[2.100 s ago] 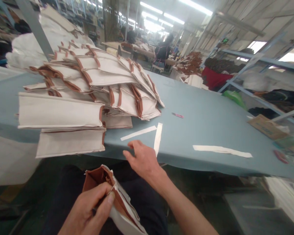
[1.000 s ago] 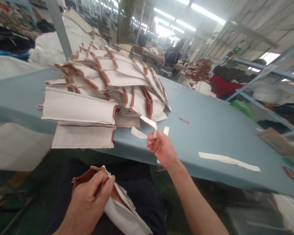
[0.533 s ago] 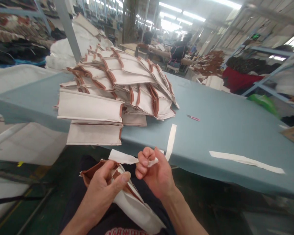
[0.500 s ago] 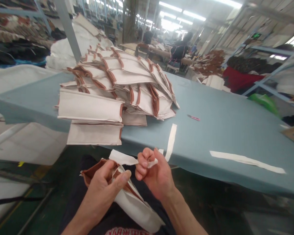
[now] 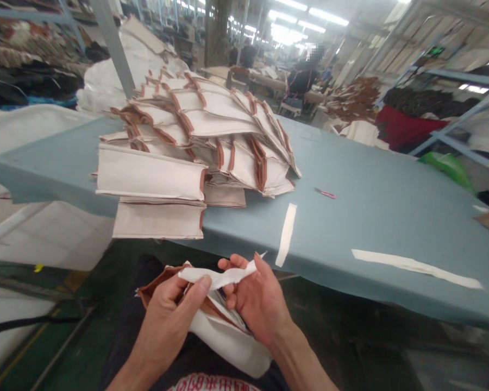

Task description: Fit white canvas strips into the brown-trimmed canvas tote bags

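Note:
On my lap lies a cream canvas bag (image 5: 224, 339) with a brown leather lining. My left hand (image 5: 169, 312) is closed on its open brown top edge, thumb pressing there. My right hand (image 5: 255, 298) pinches a white paper strip (image 5: 218, 277) that stretches across to my left thumb, just above the bag's mouth. Both hands sit below the near edge of the blue-grey table (image 5: 370, 217).
A big heap of the same cream and brown bags (image 5: 187, 141) covers the table's left part. Two more white strips (image 5: 286, 234) (image 5: 415, 266) and a small pink tool (image 5: 325, 193) lie on the table. A person works at a far table; shelves stand at right.
My right hand reached to the table, picked up one white strip and brought it down to the bag. The strip now lies across the bag's opening between both hands.

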`<state>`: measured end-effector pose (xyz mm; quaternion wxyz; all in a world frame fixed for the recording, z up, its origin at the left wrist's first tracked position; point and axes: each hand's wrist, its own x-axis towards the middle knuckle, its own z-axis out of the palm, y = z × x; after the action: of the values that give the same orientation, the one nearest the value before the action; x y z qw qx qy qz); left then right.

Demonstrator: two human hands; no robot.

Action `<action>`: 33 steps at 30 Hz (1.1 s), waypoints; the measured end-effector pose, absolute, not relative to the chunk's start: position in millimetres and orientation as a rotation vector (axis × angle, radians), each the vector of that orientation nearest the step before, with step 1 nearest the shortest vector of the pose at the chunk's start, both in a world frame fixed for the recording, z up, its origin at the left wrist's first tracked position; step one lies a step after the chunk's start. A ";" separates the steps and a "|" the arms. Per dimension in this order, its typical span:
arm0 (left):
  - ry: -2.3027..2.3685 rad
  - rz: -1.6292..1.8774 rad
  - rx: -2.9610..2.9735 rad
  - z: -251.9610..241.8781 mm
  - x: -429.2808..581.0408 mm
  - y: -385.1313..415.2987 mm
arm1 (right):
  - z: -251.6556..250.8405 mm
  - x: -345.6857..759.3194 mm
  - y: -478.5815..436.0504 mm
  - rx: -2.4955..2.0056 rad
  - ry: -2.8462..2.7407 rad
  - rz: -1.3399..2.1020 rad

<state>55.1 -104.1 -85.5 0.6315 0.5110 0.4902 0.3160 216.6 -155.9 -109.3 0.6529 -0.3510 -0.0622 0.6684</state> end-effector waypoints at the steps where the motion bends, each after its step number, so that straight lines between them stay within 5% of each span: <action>1: 1.125 0.718 1.184 -83.0 55.3 -104.7 | -115.1 218.3 -159.5 -0.834 -0.147 1.538; 10: 1.111 0.612 1.249 -88.3 50.2 -109.4 | -114.0 255.9 -209.5 -1.073 -0.822 1.814; 18: 1.097 0.602 1.224 -85.9 56.8 -116.3 | -81.1 255.2 -182.2 -1.301 -0.866 1.171; 33: 1.101 0.610 1.299 -89.9 62.3 -117.5 | -108.3 210.4 -157.7 -1.275 -0.821 1.313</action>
<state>62.3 -117.5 -89.9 0.6180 0.5645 0.4787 0.2650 210.4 -157.7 -108.3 0.5378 -0.5359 -0.3452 0.5517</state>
